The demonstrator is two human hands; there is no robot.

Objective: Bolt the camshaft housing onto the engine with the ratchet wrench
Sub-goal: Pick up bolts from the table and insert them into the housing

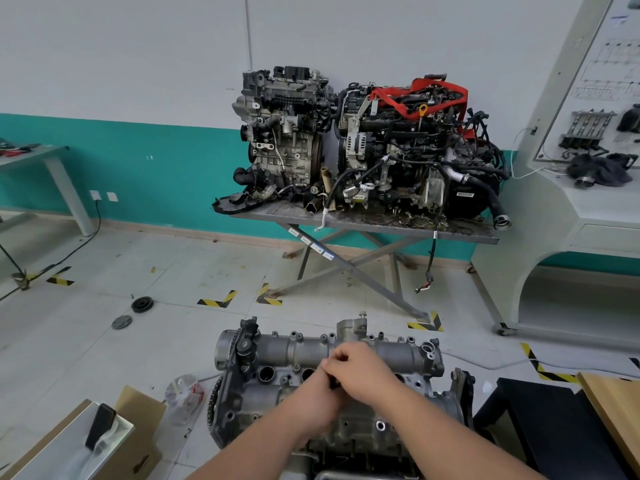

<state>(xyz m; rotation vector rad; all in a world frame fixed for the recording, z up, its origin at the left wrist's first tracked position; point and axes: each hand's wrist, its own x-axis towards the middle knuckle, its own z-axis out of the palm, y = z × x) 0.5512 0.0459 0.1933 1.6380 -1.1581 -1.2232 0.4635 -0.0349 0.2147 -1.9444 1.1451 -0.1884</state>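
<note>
The grey camshaft housing lies on top of the engine at the bottom centre, with several bolt holes along its far edge. Both my hands meet over its middle. My right hand lies on top, its fingers curled toward the left. My left hand reaches in from below, and its fingers are mostly hidden under the right hand. A small black part of the ratchet wrench shows between the two hands. The rest of the tool is hidden.
Two complete engines stand on a metal folding table against the far wall. A cardboard box and a plastic bag sit at lower left. Pulley discs lie on the floor. A wooden board is at right.
</note>
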